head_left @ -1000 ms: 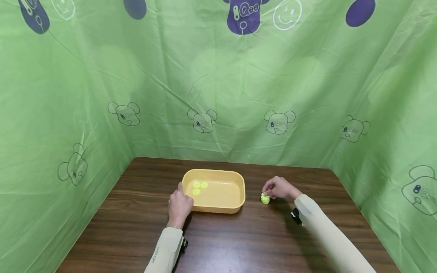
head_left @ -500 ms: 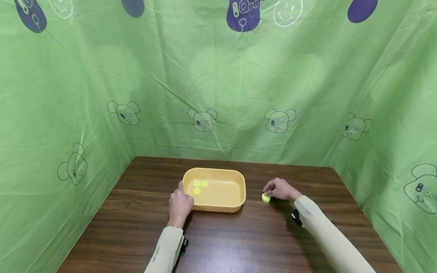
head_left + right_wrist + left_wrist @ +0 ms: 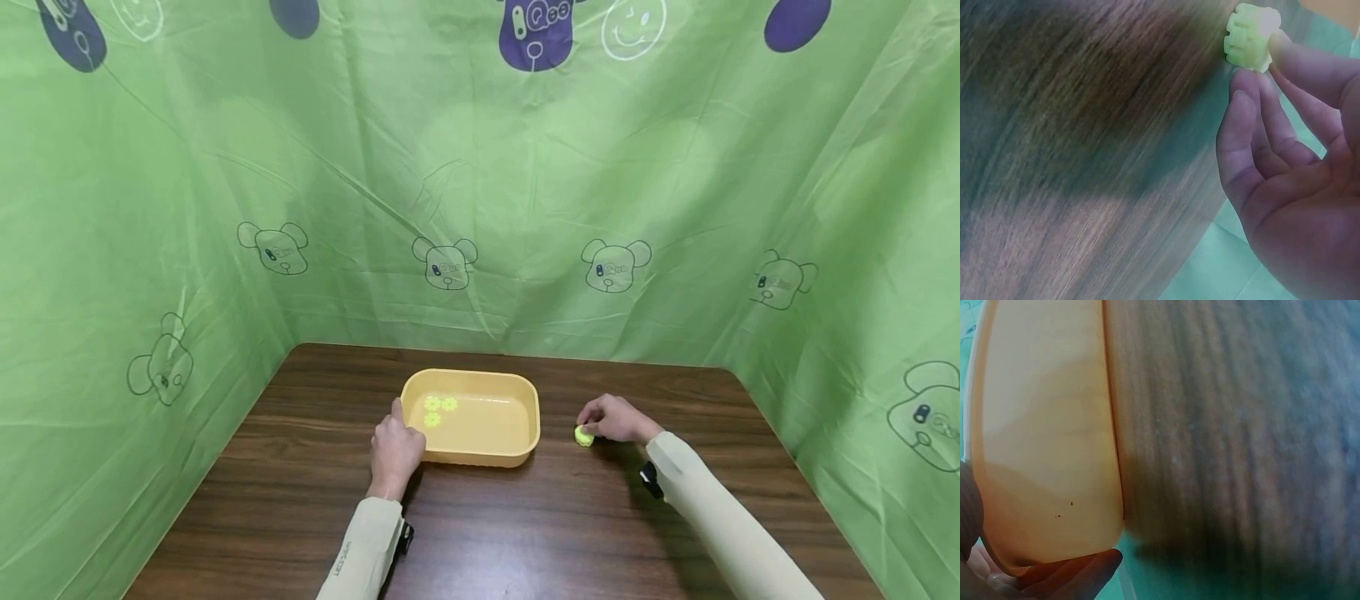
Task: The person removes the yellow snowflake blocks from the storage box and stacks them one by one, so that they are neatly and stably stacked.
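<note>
My left hand (image 3: 396, 455) holds the near left corner of a yellow rectangular tray (image 3: 472, 457). In the left wrist view its fingers (image 3: 1094, 573) lie against the end wall of the tray, the thumb at the rim. Inside the tray, toward the left, are three flower-shaped yellow-green pieces (image 3: 432, 419). To the right of the tray, my right hand (image 3: 617, 418) pinches a small stack of yellow-green flower-shaped pieces (image 3: 583, 436) between thumb and fingertips. The right wrist view shows the layered, scalloped side of this stack (image 3: 1246, 39); its underside is hidden.
Both arms reach over a dark brown wooden table (image 3: 495, 533). Green curtains (image 3: 525, 317) printed with bear faces rise behind the table and along both sides. A black strap device sits on each wrist.
The right hand has sunk very slightly at the stack, which looks a little shorter than a second ago. The left hand and tray hold still; the head view shifted a little.
</note>
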`<move>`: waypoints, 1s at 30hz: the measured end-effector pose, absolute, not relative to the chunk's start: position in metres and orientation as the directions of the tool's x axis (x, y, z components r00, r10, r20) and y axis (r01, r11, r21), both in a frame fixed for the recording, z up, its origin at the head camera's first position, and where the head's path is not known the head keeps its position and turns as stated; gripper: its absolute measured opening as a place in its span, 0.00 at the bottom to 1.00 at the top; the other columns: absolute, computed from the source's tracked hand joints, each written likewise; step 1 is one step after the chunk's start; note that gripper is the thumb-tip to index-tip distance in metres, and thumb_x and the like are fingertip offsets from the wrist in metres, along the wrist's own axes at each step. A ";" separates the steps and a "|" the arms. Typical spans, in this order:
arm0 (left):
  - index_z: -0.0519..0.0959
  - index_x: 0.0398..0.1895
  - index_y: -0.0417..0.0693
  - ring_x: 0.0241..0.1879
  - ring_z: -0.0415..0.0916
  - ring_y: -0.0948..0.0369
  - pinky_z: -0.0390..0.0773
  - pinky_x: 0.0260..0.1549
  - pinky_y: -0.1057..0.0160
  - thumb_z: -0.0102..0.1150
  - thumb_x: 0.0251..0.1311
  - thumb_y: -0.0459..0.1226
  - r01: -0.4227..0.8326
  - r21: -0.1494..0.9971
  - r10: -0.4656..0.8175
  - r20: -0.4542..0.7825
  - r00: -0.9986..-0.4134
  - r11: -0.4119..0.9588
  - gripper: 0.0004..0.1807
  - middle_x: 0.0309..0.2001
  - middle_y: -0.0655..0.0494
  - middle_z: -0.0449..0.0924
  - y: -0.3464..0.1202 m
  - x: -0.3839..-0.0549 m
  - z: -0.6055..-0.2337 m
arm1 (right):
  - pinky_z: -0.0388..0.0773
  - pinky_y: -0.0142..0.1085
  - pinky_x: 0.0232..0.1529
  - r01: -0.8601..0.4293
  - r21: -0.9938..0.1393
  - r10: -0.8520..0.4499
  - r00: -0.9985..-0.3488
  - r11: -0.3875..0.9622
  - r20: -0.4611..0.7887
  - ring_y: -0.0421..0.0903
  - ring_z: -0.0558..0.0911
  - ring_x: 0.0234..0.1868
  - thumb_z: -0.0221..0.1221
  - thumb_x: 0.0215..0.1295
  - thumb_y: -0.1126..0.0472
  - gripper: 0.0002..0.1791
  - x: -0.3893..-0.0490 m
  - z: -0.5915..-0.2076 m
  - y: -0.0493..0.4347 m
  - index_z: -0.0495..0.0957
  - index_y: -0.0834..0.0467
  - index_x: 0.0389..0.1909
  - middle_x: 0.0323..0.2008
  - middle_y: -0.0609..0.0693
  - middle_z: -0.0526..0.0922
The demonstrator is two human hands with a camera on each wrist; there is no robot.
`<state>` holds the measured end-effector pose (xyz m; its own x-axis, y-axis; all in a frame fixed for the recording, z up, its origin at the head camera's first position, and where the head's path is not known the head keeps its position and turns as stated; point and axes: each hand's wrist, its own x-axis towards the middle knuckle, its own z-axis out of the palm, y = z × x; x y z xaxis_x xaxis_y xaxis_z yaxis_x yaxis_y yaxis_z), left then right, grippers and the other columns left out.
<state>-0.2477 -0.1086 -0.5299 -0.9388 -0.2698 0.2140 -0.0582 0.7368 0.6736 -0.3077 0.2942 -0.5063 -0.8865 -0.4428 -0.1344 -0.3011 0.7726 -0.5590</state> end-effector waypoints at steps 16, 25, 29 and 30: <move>0.65 0.72 0.32 0.45 0.81 0.30 0.78 0.44 0.36 0.49 0.55 0.30 -0.060 0.684 -0.272 0.207 -0.940 0.727 0.36 0.49 0.27 0.81 -0.107 -0.248 -0.527 | 0.75 0.39 0.38 -0.274 -0.518 -0.404 -0.901 0.810 -0.155 0.41 0.79 0.33 0.63 0.65 0.63 0.04 -0.310 -0.501 0.287 0.86 0.57 0.37 0.33 0.47 0.88; 0.67 0.71 0.31 0.44 0.81 0.31 0.79 0.43 0.36 0.51 0.53 0.29 -0.047 0.688 -0.276 0.228 -0.934 0.724 0.36 0.48 0.27 0.81 -0.108 -0.249 -0.527 | 0.80 0.44 0.44 -0.313 -0.464 -0.334 -0.942 0.829 0.038 0.44 0.82 0.38 0.62 0.66 0.58 0.05 -0.328 -0.491 0.261 0.84 0.54 0.37 0.35 0.47 0.86; 0.67 0.71 0.31 0.44 0.81 0.30 0.79 0.42 0.36 0.50 0.53 0.29 -0.048 0.688 -0.275 0.224 -0.935 0.724 0.36 0.48 0.27 0.81 -0.109 -0.249 -0.527 | 0.80 0.41 0.43 -0.330 -0.520 -0.341 -0.937 0.788 0.078 0.43 0.82 0.37 0.63 0.66 0.57 0.05 -0.336 -0.479 0.226 0.84 0.54 0.38 0.35 0.47 0.86; 0.67 0.71 0.31 0.44 0.81 0.30 0.79 0.42 0.36 0.50 0.53 0.29 -0.051 0.687 -0.275 0.221 -0.936 0.725 0.36 0.48 0.27 0.81 -0.109 -0.248 -0.527 | 0.80 0.41 0.44 -0.333 -0.531 -0.344 -0.935 0.779 0.081 0.43 0.82 0.37 0.63 0.66 0.57 0.06 -0.338 -0.476 0.215 0.84 0.54 0.38 0.35 0.47 0.86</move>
<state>-0.2485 -0.1088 -0.5275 -0.9358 -0.2747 0.2211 -0.0506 0.7249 0.6869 -0.3379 0.2147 -0.4764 -0.9354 -0.3442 0.0811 -0.3328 0.7794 -0.5309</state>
